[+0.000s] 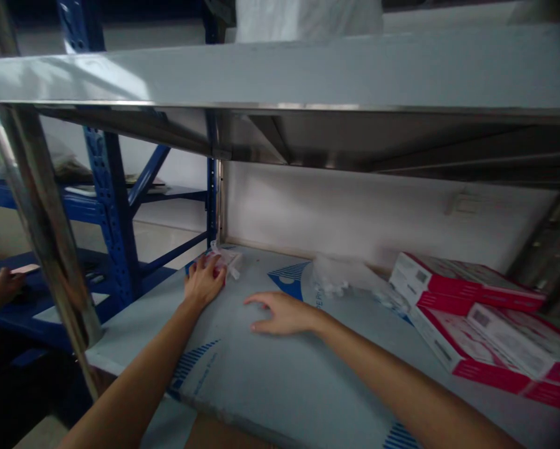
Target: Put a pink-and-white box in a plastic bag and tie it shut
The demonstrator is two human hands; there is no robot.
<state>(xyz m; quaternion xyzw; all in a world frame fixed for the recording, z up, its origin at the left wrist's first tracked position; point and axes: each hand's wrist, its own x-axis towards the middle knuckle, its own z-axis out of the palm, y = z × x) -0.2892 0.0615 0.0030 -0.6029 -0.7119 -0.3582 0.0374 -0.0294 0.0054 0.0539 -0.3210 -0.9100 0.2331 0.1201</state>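
My left hand [203, 282] reaches to the back left corner of the lower shelf [270, 374] and rests on a small red and white packet in clear wrap [226, 257], fingers curled over it. My right hand [280, 312] lies flat on the shelf's grey-blue sheet, fingers spread and pointing left, holding nothing. A crumpled clear plastic bag [343, 274] lies just behind my right wrist.
Red and white flat boxes [476, 312] are stacked at the right of the shelf. A metal shelf board [280, 68] hangs low overhead. A steel post [46, 231] stands at the left front corner, blue racking [111, 206] beyond it. Another person's hand [4, 284] shows at far left.
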